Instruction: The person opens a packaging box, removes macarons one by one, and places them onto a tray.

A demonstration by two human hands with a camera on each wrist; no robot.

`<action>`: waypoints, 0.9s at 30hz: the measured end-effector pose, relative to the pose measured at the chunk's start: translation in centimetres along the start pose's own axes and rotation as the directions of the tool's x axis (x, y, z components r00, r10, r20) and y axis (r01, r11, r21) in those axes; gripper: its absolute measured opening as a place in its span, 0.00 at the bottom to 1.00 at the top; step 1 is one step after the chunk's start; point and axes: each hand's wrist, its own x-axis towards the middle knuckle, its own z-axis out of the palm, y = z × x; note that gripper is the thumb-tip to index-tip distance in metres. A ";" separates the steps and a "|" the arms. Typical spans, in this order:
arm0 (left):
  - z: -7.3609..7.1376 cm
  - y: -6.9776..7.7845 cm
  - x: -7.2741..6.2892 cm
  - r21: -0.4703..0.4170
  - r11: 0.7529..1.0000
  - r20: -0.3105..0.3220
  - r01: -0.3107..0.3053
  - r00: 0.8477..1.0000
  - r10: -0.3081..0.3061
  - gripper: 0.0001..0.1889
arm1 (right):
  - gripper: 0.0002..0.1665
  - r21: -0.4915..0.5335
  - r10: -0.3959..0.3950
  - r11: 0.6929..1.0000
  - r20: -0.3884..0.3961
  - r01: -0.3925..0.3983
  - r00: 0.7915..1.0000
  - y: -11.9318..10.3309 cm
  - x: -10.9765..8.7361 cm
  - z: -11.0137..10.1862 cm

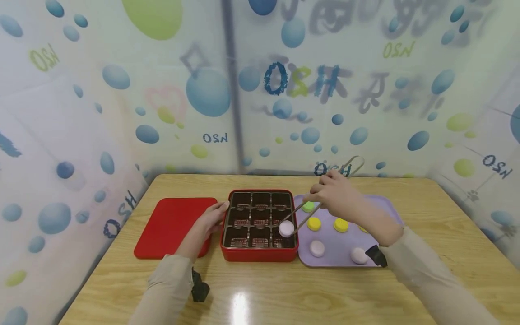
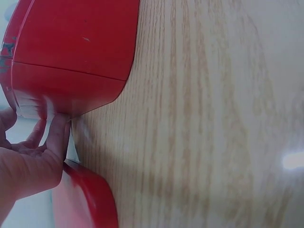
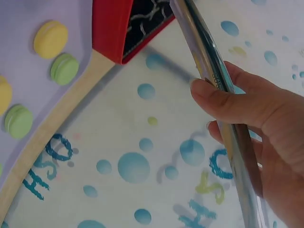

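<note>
My right hand (image 1: 331,194) pinches a pair of metal tongs (image 3: 209,52) between thumb and fingers. Between the tong tips is a pale lilac macaron (image 1: 286,229), over the right-hand compartments of a red box (image 1: 260,255). The box has a dark divided insert (image 1: 260,220) with a grid of compartments. My left hand (image 1: 211,217) touches the left side of that box, fingers (image 2: 57,133) extended against its wall. A lavender tray (image 1: 337,259) right of the box carries green (image 1: 308,207), yellow (image 1: 341,225) and pale lilac macarons (image 1: 317,248); my right forearm hides part of it.
On the left lies a flat red lid (image 1: 174,225), partly behind my left forearm. Everything stands on a wooden table (image 1: 252,289). A patterned wall covering (image 1: 284,149) rises directly behind the table's far edge.
</note>
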 end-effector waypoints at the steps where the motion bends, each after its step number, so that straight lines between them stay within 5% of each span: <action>1: 0.0 0.0 0.0 0.002 1.000 0.001 0.000 1.000 0.000 0.30 | 0.25 0.009 0.010 1.000 -0.006 -0.010 1.000 0.2 -0.3 -0.2; 5: 0.1 0.0 0.0 0.009 1.000 0.000 0.005 1.000 -0.005 0.30 | 0.25 0.050 0.045 0.998 0.001 -0.045 0.999 1.3 -1.5 -0.6; 10: 0.2 -0.1 0.0 0.020 1.000 0.004 0.009 1.000 -0.009 0.30 | 0.24 0.106 0.121 0.986 0.101 -0.132 0.987 2.7 -3.6 -0.6; 16: 0.2 -0.2 0.0 0.005 1.000 0.002 0.001 1.000 -0.001 0.29 | 0.24 0.131 0.212 0.959 0.247 -0.250 0.945 4.4 -6.4 0.0; 27: -0.1 0.1 -0.1 0.053 0.999 0.003 0.013 1.000 -0.013 0.31 | 0.21 0.162 0.278 0.917 0.398 -0.365 0.874 6.9 -12.0 1.2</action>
